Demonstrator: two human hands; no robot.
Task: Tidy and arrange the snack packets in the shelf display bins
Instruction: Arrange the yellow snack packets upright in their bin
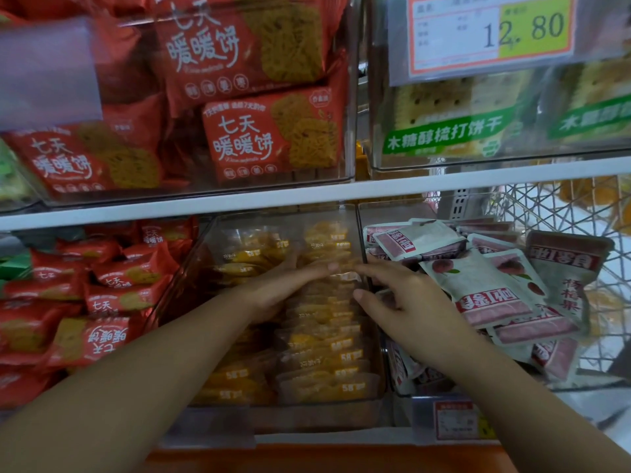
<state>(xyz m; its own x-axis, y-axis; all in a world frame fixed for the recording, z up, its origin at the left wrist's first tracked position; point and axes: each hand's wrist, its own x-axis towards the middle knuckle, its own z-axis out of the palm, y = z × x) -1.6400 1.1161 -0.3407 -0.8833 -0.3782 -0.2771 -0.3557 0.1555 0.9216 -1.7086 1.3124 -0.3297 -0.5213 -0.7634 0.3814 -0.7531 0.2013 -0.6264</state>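
Observation:
A clear plastic bin (191, 264) in the middle of the lower shelf holds several clear-wrapped yellow snack packets (324, 349) stacked in rows. My left hand (283, 288) lies inside this bin with straight fingers pressing on the packets near the right-hand stack. My right hand (396, 298) reaches over the bin's right wall, index finger stretched toward the same stack, thumb out below it. The fingertips of both hands almost meet on top of the yellow packets.
Red biscuit packets (112, 302) fill the left bin. White-and-pink packets (491, 285) are piled loosely in the right bin. The upper shelf has bins of red packets (269, 131) and green-labelled crackers (444, 131), and a price tag (491, 32). A wire basket (560, 206) stands at the right.

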